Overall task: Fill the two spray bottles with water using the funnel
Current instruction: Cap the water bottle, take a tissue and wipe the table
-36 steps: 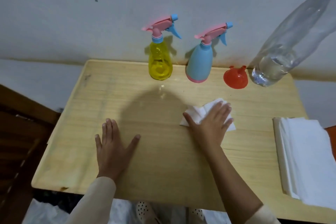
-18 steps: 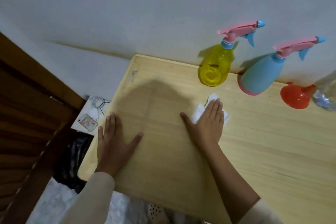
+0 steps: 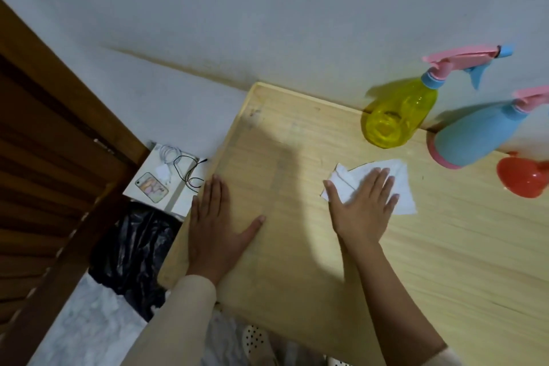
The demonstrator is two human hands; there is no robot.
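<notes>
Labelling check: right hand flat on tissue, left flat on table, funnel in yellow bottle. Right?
No. Head view: the funnel sits on the table beside the blue bottle, not in the yellow bottle. Rest holds.

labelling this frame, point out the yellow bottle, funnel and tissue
yellow bottle (image 3: pixel 398 119): head view, middle of its clear body
funnel (image 3: pixel 523 181): head view, outer wall of the red cone
tissue (image 3: pixel 346 177): head view, its bare left corner

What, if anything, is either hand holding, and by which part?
Nothing is gripped. The right hand presses flat on the middle of the white paper tissue; the left hand rests flat on the pale wooden table.
</notes>
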